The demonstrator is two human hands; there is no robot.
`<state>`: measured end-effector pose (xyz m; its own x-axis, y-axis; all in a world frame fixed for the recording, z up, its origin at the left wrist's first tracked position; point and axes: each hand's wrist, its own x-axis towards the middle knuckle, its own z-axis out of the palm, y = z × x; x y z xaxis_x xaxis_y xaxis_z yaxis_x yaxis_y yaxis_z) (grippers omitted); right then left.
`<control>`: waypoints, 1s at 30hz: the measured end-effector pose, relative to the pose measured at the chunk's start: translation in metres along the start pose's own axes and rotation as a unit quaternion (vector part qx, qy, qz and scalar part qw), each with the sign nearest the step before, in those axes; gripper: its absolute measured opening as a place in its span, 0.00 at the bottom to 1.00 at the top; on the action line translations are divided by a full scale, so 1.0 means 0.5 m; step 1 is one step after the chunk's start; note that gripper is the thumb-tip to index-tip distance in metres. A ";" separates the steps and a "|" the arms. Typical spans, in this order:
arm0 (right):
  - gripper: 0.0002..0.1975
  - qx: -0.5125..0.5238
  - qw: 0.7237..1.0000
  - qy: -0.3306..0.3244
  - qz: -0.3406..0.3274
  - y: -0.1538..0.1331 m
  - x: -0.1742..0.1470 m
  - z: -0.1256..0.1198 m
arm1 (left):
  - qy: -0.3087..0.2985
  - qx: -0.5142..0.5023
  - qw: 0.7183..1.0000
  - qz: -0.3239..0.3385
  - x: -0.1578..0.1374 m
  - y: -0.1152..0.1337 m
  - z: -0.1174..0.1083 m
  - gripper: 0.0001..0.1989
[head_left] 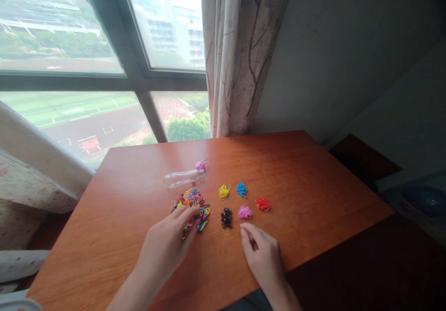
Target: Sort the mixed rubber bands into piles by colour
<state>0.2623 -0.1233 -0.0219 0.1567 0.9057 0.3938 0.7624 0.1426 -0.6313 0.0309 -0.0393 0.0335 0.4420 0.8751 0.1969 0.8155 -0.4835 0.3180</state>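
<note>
A mixed pile of small coloured elastic bands (190, 198) lies on the wooden table. My left hand (170, 236) reaches over it, with thumb and index finger closing together at the pile's right side. Dark bands show by those fingertips, but what they grip is unclear. My right hand (261, 250) rests just in front of a pink heap of bands (245, 212), its thumb and index finger pinched together; anything between them is too small to see. Around it sit single-colour heaps: black bands (226, 218), red bands (263, 204), yellow bands (225, 191) and blue bands (241, 190).
Behind the mixed pile, a clear plastic bottle-like container (183, 178) lies on its side, with a pink object (201, 164) at its right end. The wooden table (104, 218) meets a window and a patterned curtain (237, 55) at its far edge.
</note>
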 end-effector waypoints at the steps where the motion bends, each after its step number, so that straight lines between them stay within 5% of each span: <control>1: 0.14 0.006 1.000 -0.007 -0.006 -0.005 -0.001 0.004 | 0.024 -0.004 1.000 -0.014 -0.019 -0.019 -0.002 0.11; 5: 0.12 0.025 0.999 -0.038 -0.020 -0.032 -0.004 0.026 | 0.033 -0.006 0.998 -0.056 -0.083 -0.065 -0.004 0.10; 10: 0.12 0.035 0.996 -0.078 -0.033 -0.069 -0.004 0.052 | 0.002 -0.035 0.997 -0.067 -0.121 -0.060 0.016 0.09; 30: 0.12 0.031 0.992 -0.110 -0.054 -0.099 -0.005 0.065 | 0.014 -0.056 0.997 -0.048 -0.115 -0.021 0.042 0.10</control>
<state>0.2038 -0.1196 -0.0135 -0.0689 0.9480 0.3107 0.7257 0.2614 -0.6365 0.0046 -0.0841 -0.0004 0.3514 0.9176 0.1856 0.8065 -0.3974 0.4378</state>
